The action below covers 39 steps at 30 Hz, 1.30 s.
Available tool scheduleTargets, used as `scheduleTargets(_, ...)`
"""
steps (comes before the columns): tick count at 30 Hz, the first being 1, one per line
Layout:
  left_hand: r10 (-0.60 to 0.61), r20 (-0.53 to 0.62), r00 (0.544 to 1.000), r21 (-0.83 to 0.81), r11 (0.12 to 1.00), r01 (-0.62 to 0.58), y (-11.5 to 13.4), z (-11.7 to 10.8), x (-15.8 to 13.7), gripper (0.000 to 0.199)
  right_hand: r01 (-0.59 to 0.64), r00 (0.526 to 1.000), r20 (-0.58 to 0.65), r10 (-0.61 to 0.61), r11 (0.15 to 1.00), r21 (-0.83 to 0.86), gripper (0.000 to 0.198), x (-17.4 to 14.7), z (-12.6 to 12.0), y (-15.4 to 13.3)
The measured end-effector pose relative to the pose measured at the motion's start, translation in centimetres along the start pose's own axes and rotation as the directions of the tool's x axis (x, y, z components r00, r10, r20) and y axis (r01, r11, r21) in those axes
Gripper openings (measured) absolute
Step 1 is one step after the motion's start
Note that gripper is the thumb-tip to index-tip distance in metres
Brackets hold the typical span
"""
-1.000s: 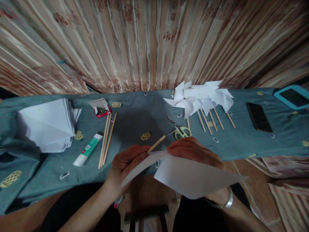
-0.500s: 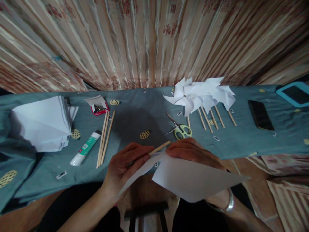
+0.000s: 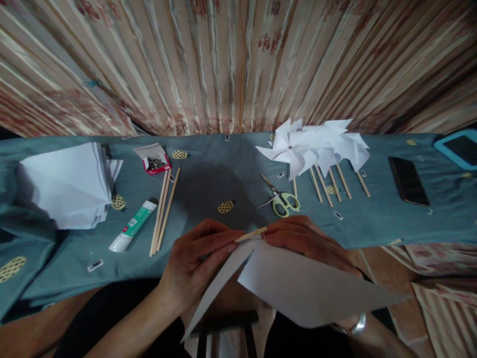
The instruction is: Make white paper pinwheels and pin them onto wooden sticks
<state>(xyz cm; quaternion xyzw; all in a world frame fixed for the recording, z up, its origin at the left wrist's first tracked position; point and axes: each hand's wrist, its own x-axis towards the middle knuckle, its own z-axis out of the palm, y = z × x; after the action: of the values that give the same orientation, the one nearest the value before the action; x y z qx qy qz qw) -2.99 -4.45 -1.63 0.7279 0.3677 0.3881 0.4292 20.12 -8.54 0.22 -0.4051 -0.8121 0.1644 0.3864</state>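
Note:
My left hand (image 3: 203,253) is closed round a thin wooden stick (image 3: 252,233), whose end pokes out past the fingertips. From the right, my right hand (image 3: 303,236) pinches a cut and folded sheet of white paper (image 3: 301,283) close to that end. The paper hangs below both hands, with one flap under the left fingers and a wide one beneath the right hand. My right fingertips meet the stick's tip. Whether a pin sits between stick and paper is hidden by the fingers. Just beyond the right hand lie green-handled scissors (image 3: 285,203).
Several finished white paper pinwheels (image 3: 290,149) lie at the back right, beside a phone (image 3: 409,181) and a blue-framed device (image 3: 456,149). On the left are stacked paper (image 3: 67,184), an open box of pins (image 3: 156,163), a glue tube (image 3: 134,226) and loose sticks (image 3: 168,209).
The stick's end has come closer to the paper's centre, and my right fingers now touch it. The paper has dropped a little and its left flap hangs lower.

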Motion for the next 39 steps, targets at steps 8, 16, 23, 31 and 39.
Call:
scheduleTargets(8,-0.02,0.05,0.999,0.017,1.0,0.019,-0.3,0.1,-0.3,0.024,-0.065,0.985,-0.154,0.083,0.991,0.118,0.021,0.5,1.7,-1.4)
scheduleTargets(16,0.128,0.007,0.992,0.091,0.988,-0.128,-0.5,0.0,-0.1,0.024,-0.003,1.0,-0.002,0.003,1.0,0.018,0.03,0.1,0.9,-0.3)
scheduleTargets(23,0.132,0.039,0.99,0.137,0.981,-0.136,-0.3,-0.1,-0.1,0.024,-0.05,0.993,0.101,0.061,0.993,-0.102,0.031,-0.4,0.2,0.3)
scheduleTargets(31,0.072,0.04,0.997,0.121,0.99,-0.076,-0.5,0.1,-0.4,0.026,0.008,0.991,0.136,0.01,0.992,-0.129,0.024,0.1,0.1,0.3)
scheduleTargets(39,0.113,0.034,0.993,0.114,0.987,-0.116,-0.1,0.1,-0.1,0.024,-0.159,0.984,-0.091,0.155,0.987,-0.04,0.016,0.1,1.8,-0.8)
